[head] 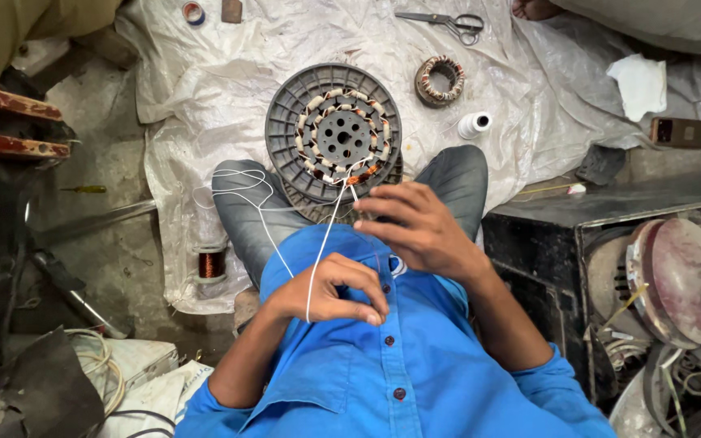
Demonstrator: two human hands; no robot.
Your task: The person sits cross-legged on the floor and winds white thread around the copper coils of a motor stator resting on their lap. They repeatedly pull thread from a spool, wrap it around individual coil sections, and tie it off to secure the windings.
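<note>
A round motor stator (341,134) with white-taped copper coils rests on a grey plastic spool (285,113) propped on my knees. White thread (328,227) runs from the stator's near edge down to my left hand (330,290), which is closed around it at my chest. My right hand (415,225) hovers just below the stator, fingers curled near where the thread meets the coils. More thread lies in loose loops (237,182) over my left knee. I wear a blue buttoned shirt.
On the white plastic sheet (204,73) lie scissors (448,23), a smaller wound stator (440,79), a white thread spool (475,124), a tape roll (194,12) and a copper wire spool (211,264). Stacked motor parts (667,276) fill a black box at right.
</note>
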